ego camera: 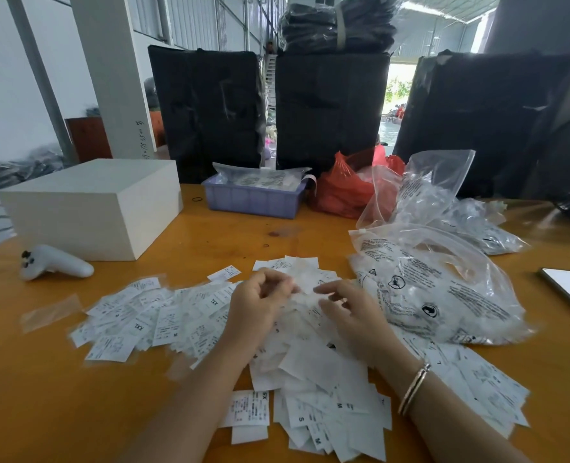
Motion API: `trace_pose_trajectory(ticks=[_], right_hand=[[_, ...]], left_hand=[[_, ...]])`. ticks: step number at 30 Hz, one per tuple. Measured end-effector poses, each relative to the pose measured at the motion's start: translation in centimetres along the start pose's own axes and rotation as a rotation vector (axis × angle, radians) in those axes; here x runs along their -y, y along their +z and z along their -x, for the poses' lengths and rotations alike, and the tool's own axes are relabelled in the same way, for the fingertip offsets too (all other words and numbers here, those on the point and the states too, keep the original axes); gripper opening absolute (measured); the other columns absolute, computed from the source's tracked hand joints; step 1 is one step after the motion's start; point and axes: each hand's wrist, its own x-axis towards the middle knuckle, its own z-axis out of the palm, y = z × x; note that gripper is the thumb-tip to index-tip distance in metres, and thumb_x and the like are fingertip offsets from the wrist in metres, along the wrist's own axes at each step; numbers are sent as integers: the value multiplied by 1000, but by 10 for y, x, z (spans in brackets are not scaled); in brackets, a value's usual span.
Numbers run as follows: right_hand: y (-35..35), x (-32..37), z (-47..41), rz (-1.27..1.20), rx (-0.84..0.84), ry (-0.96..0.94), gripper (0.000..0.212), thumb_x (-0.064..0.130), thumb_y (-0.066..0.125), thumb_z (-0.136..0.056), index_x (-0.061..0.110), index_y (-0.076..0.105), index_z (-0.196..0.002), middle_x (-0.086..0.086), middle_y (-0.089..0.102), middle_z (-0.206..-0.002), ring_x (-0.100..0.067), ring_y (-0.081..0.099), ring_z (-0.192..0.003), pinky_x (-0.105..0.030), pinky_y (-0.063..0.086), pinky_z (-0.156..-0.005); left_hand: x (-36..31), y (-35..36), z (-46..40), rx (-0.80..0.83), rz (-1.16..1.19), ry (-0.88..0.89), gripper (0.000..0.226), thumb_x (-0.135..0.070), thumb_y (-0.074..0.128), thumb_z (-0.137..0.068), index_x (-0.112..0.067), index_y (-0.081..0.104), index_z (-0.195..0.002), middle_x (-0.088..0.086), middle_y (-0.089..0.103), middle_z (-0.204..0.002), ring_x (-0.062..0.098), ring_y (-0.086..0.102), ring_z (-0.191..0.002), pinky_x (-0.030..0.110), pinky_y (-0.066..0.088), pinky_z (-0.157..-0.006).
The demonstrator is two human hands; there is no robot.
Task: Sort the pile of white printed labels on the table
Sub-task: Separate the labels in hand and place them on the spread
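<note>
**Labels under my hands, print mostly blurred**

The pile of labels (310, 379) spreads across the orange table (59, 396), nearest my forearms and out to both sides. My left hand (260, 305) curls over its middle, my right hand (353, 312) beside it; motion blur hides whether either pinches a label. Beyond, printed plastic bags (443, 289) hide more labels. Farther back, a lilac tray (253, 198) holds unclear contents.

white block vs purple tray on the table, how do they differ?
The plain white rectangular block is a closed solid shape with nothing on it; the shallow purple plastic tray is open-topped and holds clear bagged items. The block sits far left and looks bigger; the tray sits nearer the middle. Both rest on the orange table, behind the labels.
</note>
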Motion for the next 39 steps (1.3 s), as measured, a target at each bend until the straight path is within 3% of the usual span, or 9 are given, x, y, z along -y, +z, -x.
trace_pose_trajectory(ticks=[3, 5, 9, 13, 17, 21, 29, 34, 39], right_hand=[[10, 3, 6, 440, 168, -53, 48, 42, 57, -86, 25, 50, -130, 7, 53, -130, -13, 45, -120, -28, 37, -98], [15, 8, 10, 461, 155, -36, 50, 45, 55, -87, 26, 48, -133, 9, 52, -131, -13, 45, -120, -28, 38, -95], [17, 12, 13, 341, 66, -89, 35, 33, 53, -91, 28, 56, -125, 12, 60, -121, -8, 54, -105, -12, 41, -78], [15, 11, 13, 210, 49, -89, 24, 17, 52, -94, 17, 67, -112, 4, 68, -107, -12, 60, -96, -8, 38, -75], [10, 12, 11, 86, -122, -128, 17, 11, 52, -94, 7, 69, -99, 3, 64, -97, -7, 57, -88, -7, 40, -75], [7, 15, 12, -109, -257, -140, 29, 0, 52, -93, 25, 58, -80, 9, 58, -86, 3, 52, -78, -6, 37, -66], [1, 18, 15, -423, -128, -56, 28, 2, 58, -89, 25, 69, -80, 4, 59, -107, 0, 55, -104, -14, 46, -87], [0, 19, 16, -717, -87, 91, 15, -3, 55, -90, 7, 65, -87, -1, 69, -73, -16, 66, -68, -21, 53, -63], [5, 21, 17, -821, -1, 223, 5, 3, 59, -89, 3, 56, -91, -16, 68, -70, -20, 66, -58, -22, 50, -51]], left_hand=[[-2, -4, -4, -87, 239, -145, 6, -18, 66, -88, -15, 62, -91, -7, 75, -84, 5, 70, -74, 11, 48, -59], [-4, -6, -5, -101, 391, -224, 12, -15, 68, -86, -16, 62, -97, -3, 75, -86, 8, 71, -76, 15, 49, -62], [-4, -8, -5, -72, 566, -290, 24, -7, 65, -86, -19, 64, -108, 0, 75, -92, 12, 71, -86, 19, 50, -65], [-6, -7, -4, -36, 513, -289, 13, -17, 68, -83, -28, 74, -86, -2, 75, -98, 6, 68, -92, 26, 44, -74], [-10, -7, -4, -31, 549, -321, 22, -34, 77, -61, -24, 76, -81, -6, 74, -94, 11, 62, -82, 26, 44, -73], [-10, -8, -6, -32, 630, -378, 15, -28, 79, -57, -21, 72, -69, -7, 68, -71, 7, 49, -59, 20, 44, -58], [-10, -9, -6, -57, 776, -488, 20, -16, 73, -72, -15, 67, -91, -1, 74, -81, 4, 68, -67, 18, 50, -57], [-8, -11, -6, -45, 787, -507, 14, -12, 69, -79, -17, 76, -90, -2, 75, -88, 2, 67, -68, 18, 51, -55], [-10, -7, -5, -67, 760, -512, 24, -24, 75, -63, -16, 79, -85, -2, 73, -81, 10, 66, -70, 22, 52, -55]])
